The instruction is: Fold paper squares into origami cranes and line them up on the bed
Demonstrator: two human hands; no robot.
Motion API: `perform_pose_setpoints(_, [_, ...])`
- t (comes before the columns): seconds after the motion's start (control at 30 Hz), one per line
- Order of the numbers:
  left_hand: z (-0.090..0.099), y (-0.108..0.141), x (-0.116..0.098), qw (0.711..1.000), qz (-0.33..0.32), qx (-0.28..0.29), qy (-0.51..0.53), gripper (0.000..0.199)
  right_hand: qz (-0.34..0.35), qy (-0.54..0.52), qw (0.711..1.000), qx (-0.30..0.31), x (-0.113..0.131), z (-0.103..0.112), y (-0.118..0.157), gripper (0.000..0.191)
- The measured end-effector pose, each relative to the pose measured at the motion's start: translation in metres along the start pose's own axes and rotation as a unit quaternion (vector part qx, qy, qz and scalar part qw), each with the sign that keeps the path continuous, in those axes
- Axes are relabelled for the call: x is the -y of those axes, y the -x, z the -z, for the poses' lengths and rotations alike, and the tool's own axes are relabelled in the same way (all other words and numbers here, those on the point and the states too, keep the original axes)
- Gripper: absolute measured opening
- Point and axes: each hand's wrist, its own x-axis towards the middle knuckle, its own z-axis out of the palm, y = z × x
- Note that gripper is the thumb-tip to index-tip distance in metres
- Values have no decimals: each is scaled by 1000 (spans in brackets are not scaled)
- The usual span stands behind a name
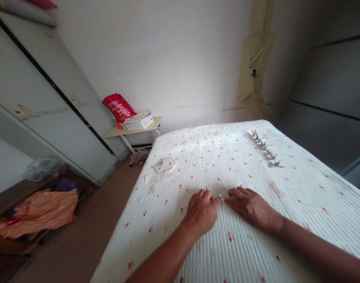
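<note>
Over the quilted mattress, a small piece of folded white paper [221, 197] sits between the fingertips of both hands. My left hand [202, 212] is closed, pinching its left side between thumb and forefinger. From the right, my right hand [252, 208] holds the paper's other side at its fingertips, the remaining fingers curled. The paper is too small to make out its exact shape. Farther right on the mattress stands a row of several folded paper birds [264, 148]. To the left lie some loose printed paper sheets [165, 166], partly overlapping.
A white mattress [203, 157] with red spots fills the middle. Beyond its left corner a small table [156, 123] carries a red bag [119, 107] and a white box [140, 122]. A wardrobe [65, 98] and an open drawer with orange cloth [38, 212] are at left.
</note>
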Motion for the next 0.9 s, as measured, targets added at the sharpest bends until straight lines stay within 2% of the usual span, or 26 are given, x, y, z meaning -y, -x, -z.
perform_pose_setpoints(0.17, [-1, 1, 0, 1000, 0, 0, -2, 24, -47, -78, 996, -10, -9, 3, 4, 25])
perform_pose_setpoints(0.23, [-1, 1, -1, 1000, 2, 5, -12, 20, -65, -151, 985, -47, -13, 4, -1, 29])
perform_pose_setpoints(0.3, [-1, 0, -1, 1000, 5, 11, -22, 18, -68, -205, 973, -83, -15, 3, -9, 29])
perform_pose_setpoints(0.37, [-1, 0, -2, 999, 5, 18, -27, 17, -50, -230, 969, -74, -16, 2, -19, 26])
perform_pose_setpoints(0.5, [-2, -1, -1, 999, 1, 31, -28, 20, 0, -192, 981, -24, -15, -6, -31, 23])
perform_pose_setpoints(0.73, [-3, 0, 0, 999, -5, 32, -36, 23, 46, -118, 992, -10, -21, -12, -34, 24])
perform_pose_setpoints(0.9, [-5, 1, -1, 999, -11, 19, -37, 23, 50, -79, 996, -5, -20, -16, -36, 24])
